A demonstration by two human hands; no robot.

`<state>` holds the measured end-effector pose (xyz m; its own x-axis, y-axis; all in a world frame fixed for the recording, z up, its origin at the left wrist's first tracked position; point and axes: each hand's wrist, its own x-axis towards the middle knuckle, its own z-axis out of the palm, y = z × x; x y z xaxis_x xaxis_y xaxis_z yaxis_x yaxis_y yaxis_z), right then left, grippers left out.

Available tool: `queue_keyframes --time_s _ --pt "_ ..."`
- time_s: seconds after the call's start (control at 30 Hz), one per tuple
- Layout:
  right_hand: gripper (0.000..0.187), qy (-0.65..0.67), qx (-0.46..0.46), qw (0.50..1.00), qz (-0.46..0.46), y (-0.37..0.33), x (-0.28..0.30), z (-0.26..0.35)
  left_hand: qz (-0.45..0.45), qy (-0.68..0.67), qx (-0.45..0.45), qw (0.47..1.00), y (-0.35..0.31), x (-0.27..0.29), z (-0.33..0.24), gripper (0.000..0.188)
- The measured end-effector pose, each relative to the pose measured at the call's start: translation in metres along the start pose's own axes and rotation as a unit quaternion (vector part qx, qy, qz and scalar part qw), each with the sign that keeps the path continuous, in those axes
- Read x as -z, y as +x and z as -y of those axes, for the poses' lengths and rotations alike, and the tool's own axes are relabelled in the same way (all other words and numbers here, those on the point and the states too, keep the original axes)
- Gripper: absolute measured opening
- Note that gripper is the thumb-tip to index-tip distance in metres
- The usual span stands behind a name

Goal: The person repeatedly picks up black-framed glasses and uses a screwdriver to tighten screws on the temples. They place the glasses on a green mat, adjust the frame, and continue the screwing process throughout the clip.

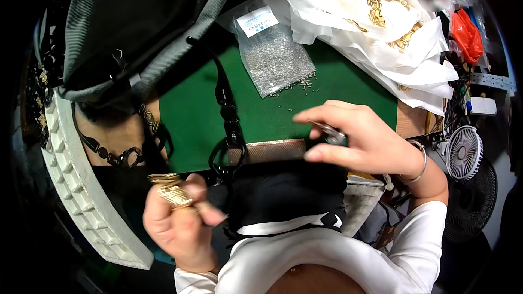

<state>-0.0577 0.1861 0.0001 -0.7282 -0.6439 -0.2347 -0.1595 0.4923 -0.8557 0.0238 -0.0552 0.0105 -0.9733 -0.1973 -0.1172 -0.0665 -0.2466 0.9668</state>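
My left hand [182, 228] is closed around a stack of flat gold links [174, 191], pinched near the thumb and raised at the front left. Over the green mat [190, 98], my right hand [354, 130] grips a small silver metal tool [331, 132], its pointed end toward the left. Fingers hide most of that tool, so its exact kind is unclear. Just beyond the right hand lies a clear plastic bag [278, 57] of tiny silver metal pieces, some spilled at its lower corner. Between the hands a textured metal strip [267, 151] lies along the mat's near edge.
A black strap with round links [227, 111] runs across the mat's left part. White paper [370, 57] with gold chains [376, 5] fills the far right. A grey-edged black bag [136, 38] stands far left. A white ribbed tray [81, 174] borders the left; a small fan [464, 153] stands right.
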Motion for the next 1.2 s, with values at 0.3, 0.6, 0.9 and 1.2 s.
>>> queue_keyframes --time_s 0.3,0.6,0.9,1.2 --pt "0.061 -0.302 -0.039 0.952 -0.034 0.008 -0.034 -0.008 -0.019 0.014 0.089 0.996 -0.003 -0.007 0.007 0.049" --pt "0.032 -0.209 -0.031 0.974 -0.079 0.006 -0.02 -0.016 -0.028 0.065 0.078 0.994 0.013 -0.009 -0.005 0.038" --pt "0.033 -0.319 0.009 0.937 -0.142 0.01 -0.036 -0.024 0.143 -0.403 0.282 0.859 0.007 0.001 0.017 0.027" --pt "0.043 -0.347 0.035 0.929 -0.124 0.01 -0.038 -0.031 0.175 -0.45 0.343 0.805 0.017 -0.017 0.039 0.037"
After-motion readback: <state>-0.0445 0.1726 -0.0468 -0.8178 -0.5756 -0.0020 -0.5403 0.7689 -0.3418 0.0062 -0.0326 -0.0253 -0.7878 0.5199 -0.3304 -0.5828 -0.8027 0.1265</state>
